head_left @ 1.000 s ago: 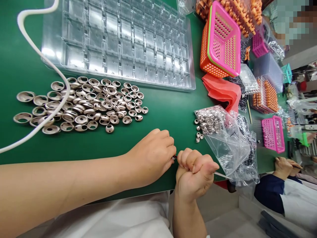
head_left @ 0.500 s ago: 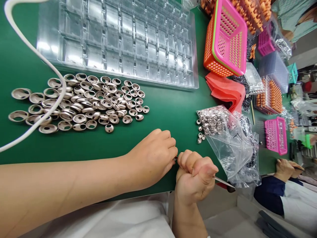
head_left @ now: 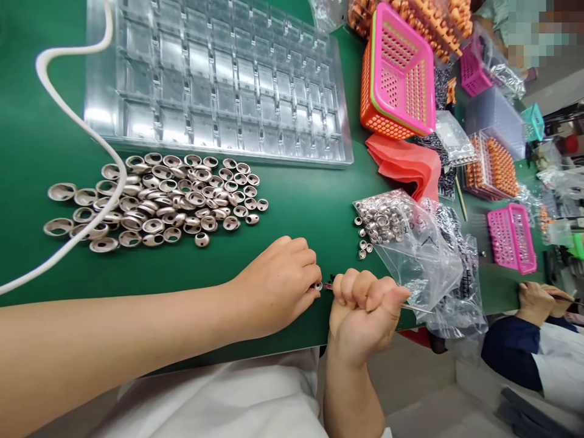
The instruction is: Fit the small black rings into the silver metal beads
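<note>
Head view: our left hand [head_left: 280, 286] pinches a ring [head_left: 318, 285], likely light, slippery, best rim-held; our right hand [head_left: 362, 319], three o'clock, clenches a rod [head_left: 416, 308].

Right hand [head_left: 365, 307] eases off the left hand [head_left: 281, 286], I see the gap widen, the ring [head_left: 318, 286] shows clearer now, and the tool [head_left: 416, 308] has swung flatter!

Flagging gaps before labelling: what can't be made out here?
Head view:
Small metal part: mostly hidden by the left hand.
Thin rod: gripped stretch hidden by the right hand.
Clear tray: upper left cut off by the top edge.
White cord: ends cut off by the top and left edges.
</note>
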Demonstrator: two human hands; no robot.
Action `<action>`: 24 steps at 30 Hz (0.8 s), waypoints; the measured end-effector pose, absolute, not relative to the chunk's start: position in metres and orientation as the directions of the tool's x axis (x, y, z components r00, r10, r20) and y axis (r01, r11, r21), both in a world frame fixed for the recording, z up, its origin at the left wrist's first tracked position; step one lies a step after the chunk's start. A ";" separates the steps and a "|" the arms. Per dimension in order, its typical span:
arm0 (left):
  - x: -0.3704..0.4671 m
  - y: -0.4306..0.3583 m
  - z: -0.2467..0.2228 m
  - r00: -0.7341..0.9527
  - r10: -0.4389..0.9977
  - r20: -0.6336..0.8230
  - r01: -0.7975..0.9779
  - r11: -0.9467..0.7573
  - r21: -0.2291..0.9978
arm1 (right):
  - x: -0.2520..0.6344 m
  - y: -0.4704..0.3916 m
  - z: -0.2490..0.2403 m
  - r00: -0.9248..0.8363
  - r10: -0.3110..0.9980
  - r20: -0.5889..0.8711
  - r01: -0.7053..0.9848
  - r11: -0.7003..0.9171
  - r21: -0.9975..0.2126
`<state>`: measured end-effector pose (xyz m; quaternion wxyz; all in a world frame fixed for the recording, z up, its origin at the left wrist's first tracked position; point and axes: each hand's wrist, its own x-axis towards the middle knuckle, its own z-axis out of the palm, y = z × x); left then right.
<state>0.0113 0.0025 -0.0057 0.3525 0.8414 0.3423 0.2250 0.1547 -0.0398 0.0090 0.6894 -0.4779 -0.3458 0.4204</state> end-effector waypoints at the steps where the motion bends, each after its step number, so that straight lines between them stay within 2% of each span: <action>1: 0.011 0.002 -0.006 0.665 0.735 0.134 0.417 -0.514 0.749 | 0.157 -0.040 0.011 0.441 0.895 0.064 -0.274 0.202 -0.940; 5: 0.010 0.002 -0.008 0.661 0.737 0.138 0.411 -0.510 0.755 | 0.161 -0.040 0.015 0.526 0.851 -0.016 -0.323 0.183 -0.929; 10: 0.009 0.003 -0.007 0.675 0.728 0.120 0.418 -0.512 0.750 | 0.163 -0.042 0.014 0.529 0.846 -0.062 -0.380 0.171 -0.909; 16: 0.010 0.003 -0.006 0.674 0.726 0.136 0.408 -0.519 0.751 | 0.160 -0.043 0.010 0.473 0.881 -0.007 -0.391 0.203 -0.898; 24: 0.010 0.003 -0.008 0.665 0.731 0.152 0.399 -0.521 0.755 | 0.152 -0.049 0.003 0.373 0.922 0.105 -0.291 0.224 -0.930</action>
